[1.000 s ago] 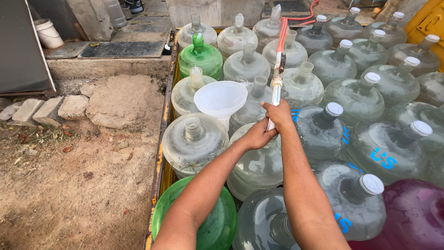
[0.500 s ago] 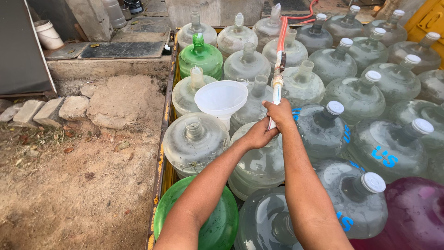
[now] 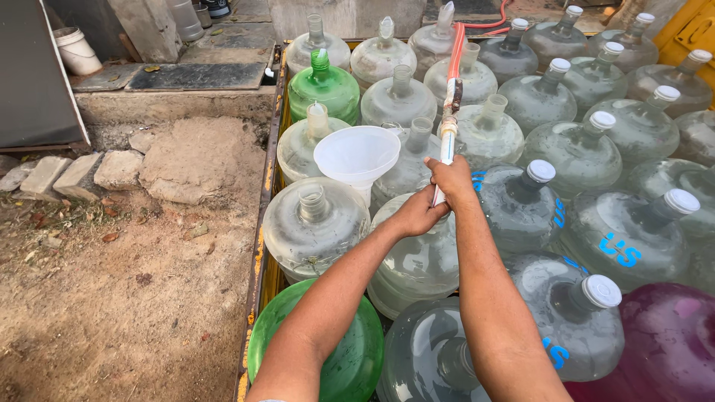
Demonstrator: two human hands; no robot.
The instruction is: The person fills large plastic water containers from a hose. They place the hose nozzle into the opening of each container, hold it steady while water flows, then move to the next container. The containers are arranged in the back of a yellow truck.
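Head view, looking down both forearms at a bed of large water jugs packed side by side in a yellow-edged tray [image 3: 262, 223]. The right hand [image 3: 451, 177] is clenched around the lower end of a hose nozzle [image 3: 445, 145], a white tube joined to a red hose [image 3: 456, 52] that runs up and away over the jugs. The left hand [image 3: 421, 212] lies just below the right, fingers curled against the tip of the nozzle; whether it truly grips the tip cannot be told. Both hands sit over the neck of one clear jug [image 3: 417, 253], whose mouth they hide.

One white funnel [image 3: 357, 156] stands just left of the hands, in the mouth of a neighbouring jug.

Counts, so far as the frame allows: two green jugs, one far [image 3: 325, 85] and one at the near edge [image 3: 350, 357]; one purple jug [image 3: 663, 342] at the lower right; the rest clear, more than fifteen, some cut off by the frame. At least nine clear jugs carry white caps, for example [image 3: 602, 291]; several on the left stand uncapped, for example [image 3: 313, 223].

Left of the tray: bare dirt, four pale stones [image 3: 45, 175] in a row, and one white bucket [image 3: 74, 50] on a concrete step.
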